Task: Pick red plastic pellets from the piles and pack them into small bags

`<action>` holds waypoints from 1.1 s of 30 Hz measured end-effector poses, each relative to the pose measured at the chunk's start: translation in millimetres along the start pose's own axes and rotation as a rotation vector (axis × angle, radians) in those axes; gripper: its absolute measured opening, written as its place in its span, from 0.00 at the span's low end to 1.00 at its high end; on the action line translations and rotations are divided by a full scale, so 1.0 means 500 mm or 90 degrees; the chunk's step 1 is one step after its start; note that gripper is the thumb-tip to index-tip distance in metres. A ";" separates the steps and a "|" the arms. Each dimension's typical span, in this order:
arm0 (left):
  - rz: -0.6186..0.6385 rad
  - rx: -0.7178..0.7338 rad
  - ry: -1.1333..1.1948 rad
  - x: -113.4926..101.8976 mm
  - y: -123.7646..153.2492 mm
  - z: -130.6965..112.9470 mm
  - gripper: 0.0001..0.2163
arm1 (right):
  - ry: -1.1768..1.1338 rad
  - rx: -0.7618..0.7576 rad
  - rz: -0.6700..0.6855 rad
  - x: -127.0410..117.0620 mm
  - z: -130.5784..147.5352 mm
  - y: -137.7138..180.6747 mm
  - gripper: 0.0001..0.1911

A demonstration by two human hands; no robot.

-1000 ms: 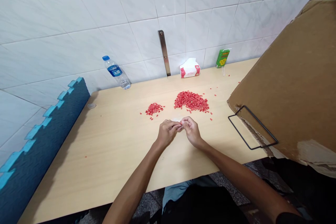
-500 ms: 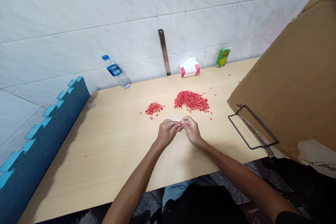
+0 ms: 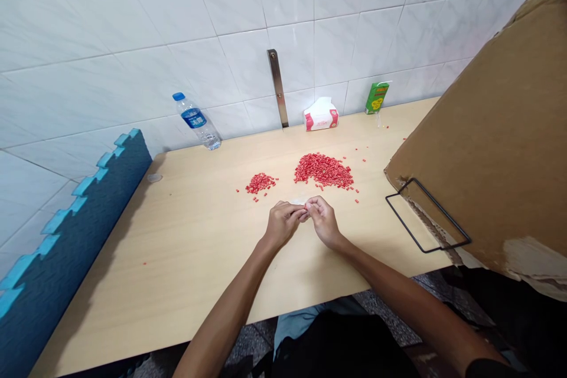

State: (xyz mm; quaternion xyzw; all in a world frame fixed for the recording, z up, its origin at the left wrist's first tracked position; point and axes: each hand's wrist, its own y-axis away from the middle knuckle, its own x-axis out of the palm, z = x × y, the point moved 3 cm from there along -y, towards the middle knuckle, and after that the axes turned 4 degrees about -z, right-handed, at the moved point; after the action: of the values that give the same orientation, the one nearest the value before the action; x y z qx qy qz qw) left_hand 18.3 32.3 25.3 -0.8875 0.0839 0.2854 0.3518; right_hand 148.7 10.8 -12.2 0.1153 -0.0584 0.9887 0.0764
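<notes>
My left hand (image 3: 282, 223) and my right hand (image 3: 324, 222) meet low over the table, fingertips pinched together. A small red piece (image 3: 305, 207) shows between the fingertips, held by both hands; its finer detail is too small to make out. Just behind the fingers lies something whitish (image 3: 297, 201), partly covered by them. Beyond my hands are two heaps of small red tube-like pieces: a smaller heap (image 3: 260, 183) to the left and a larger heap (image 3: 325, 170) to the right. Several loose pieces are scattered around both heaps.
Along the tiled wall stand a water bottle (image 3: 197, 121), a tissue pack (image 3: 321, 116) and a green drink carton (image 3: 377, 98). A blue foam mat (image 3: 84, 224) borders the table's left side. On the right are a large cardboard box (image 3: 491, 130) and a black wire frame (image 3: 425, 218).
</notes>
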 end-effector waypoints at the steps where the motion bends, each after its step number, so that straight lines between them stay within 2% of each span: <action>1: 0.001 0.001 -0.001 0.000 0.000 -0.001 0.07 | -0.002 -0.002 -0.002 0.000 0.000 0.000 0.13; 11: 0.006 -0.019 -0.006 0.002 0.002 -0.006 0.06 | 0.028 -0.027 -0.040 0.001 0.007 0.005 0.11; 20: -0.024 -0.059 0.000 0.002 0.002 -0.013 0.04 | 0.232 -0.097 -0.146 -0.008 0.011 0.017 0.11; 33: -0.010 -0.103 0.038 0.011 0.006 -0.006 0.05 | 0.232 -0.124 -0.091 0.000 0.008 0.017 0.10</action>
State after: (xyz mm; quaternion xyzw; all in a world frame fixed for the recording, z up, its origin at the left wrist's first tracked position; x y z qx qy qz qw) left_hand 23.0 28.5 22.2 -0.9219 0.0641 0.2619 0.2783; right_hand 148.1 2.1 -8.9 -0.0693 -0.1305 0.9749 0.1666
